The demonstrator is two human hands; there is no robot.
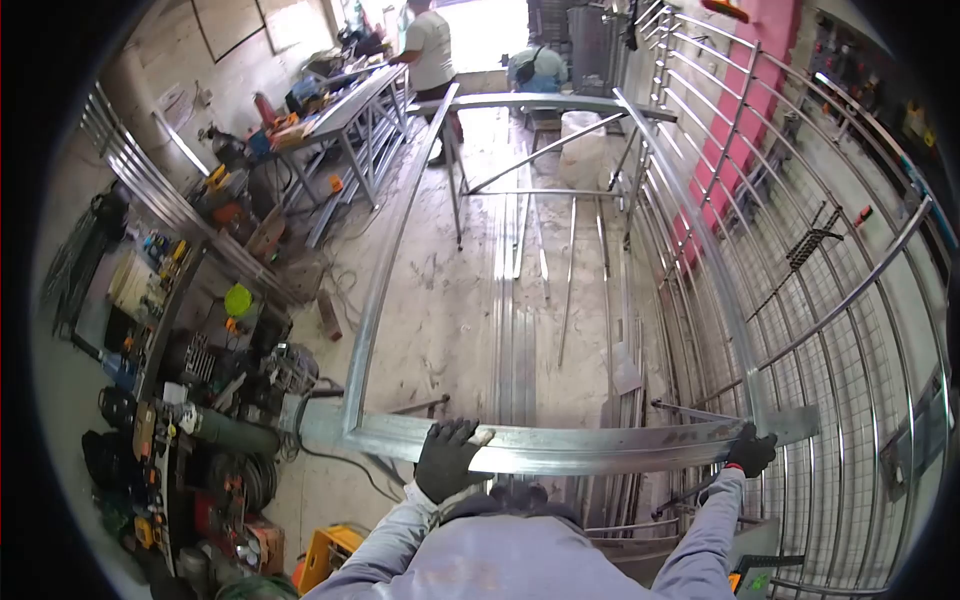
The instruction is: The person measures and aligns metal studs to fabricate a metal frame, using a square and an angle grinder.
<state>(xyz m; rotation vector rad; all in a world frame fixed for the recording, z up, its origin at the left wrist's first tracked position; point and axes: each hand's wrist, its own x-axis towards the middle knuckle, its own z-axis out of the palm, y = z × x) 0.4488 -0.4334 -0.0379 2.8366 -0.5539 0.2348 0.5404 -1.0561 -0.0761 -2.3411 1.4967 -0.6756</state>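
A large rectangular metal frame (600, 452) lies in front of me, its near bar running across below my chest. My left hand (448, 462), in a dark work glove, is on this bar left of the middle, with its fingers closed over the far edge. Something pale shows at the thumb side, too small to name. At the near right corner my right hand (752, 450), gloved too, is closed around the frame's edge. The far end rests on a metal trestle (540, 192). Under the near bar lies a wider metal beam (325, 425).
Long metal bars (516, 350) lie on the floor beneath the frame. A tall metal railing (790, 210) leans along the right wall. Tools and a green cylinder (235, 432) crowd the left side. A co-worker (430, 50) stands by a workbench (345, 105); another person (538, 68) is at the back.
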